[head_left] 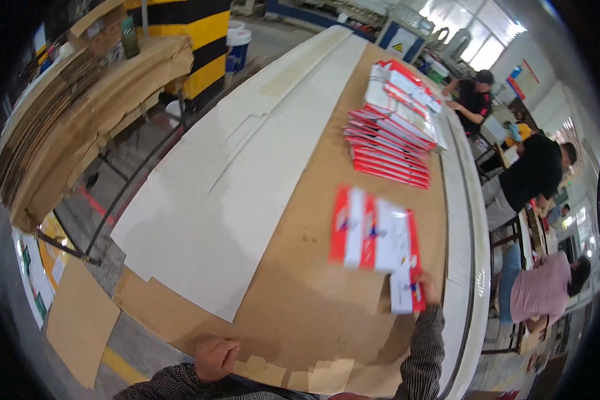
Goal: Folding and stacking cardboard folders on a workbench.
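My right hand (433,288) grips the lower right corner of a red-and-white printed flat package (375,230) over the brown board. The package is blurred, and its near end has a narrower flap (401,291). Beyond it lies a fanned stack of similar red-and-white packages (393,137), with several heaped loosely at its far end. Near the table's front edge, my left hand (217,357) is curled into a loose fist, and nothing shows in it.
Brown board (313,313) and white sheets (200,220) cover the long table. To the left, a bench holds stacked cardboard (53,120) beside a yellow-and-black striped pillar (203,47). Several people sit or stand at the right, one in a pink top (543,290).
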Demonstrator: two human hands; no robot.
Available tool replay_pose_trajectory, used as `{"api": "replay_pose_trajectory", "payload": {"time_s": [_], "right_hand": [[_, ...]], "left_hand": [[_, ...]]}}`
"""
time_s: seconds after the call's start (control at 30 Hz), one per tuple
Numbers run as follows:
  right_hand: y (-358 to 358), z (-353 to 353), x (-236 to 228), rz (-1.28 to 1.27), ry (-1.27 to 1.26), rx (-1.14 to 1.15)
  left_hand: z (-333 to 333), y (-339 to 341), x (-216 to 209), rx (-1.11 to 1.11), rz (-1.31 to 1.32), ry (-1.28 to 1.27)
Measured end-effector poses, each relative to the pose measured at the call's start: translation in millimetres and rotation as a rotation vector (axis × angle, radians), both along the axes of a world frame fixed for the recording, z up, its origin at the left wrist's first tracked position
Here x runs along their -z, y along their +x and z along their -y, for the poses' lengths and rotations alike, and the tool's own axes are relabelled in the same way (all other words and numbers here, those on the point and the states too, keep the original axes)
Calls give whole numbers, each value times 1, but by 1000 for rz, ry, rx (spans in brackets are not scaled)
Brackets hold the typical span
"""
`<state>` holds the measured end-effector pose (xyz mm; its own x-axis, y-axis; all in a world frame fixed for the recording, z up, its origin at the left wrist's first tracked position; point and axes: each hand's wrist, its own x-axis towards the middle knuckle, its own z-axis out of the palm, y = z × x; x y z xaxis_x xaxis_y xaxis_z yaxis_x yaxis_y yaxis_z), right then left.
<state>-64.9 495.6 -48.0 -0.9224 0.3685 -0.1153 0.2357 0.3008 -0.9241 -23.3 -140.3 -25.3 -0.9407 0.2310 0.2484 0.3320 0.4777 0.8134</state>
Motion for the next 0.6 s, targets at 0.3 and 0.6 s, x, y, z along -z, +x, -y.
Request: {"api": "replay_pose_trajectory", "payload": {"time_s": [0.3, 0.6], "right_hand": [[-357, 55, 62, -92, 79, 542], [-239, 164, 42, -336, -142, 127]], "left_hand": [[6, 3, -3, 6, -88, -291], [-2, 4, 0, -65, -228, -268]]}}
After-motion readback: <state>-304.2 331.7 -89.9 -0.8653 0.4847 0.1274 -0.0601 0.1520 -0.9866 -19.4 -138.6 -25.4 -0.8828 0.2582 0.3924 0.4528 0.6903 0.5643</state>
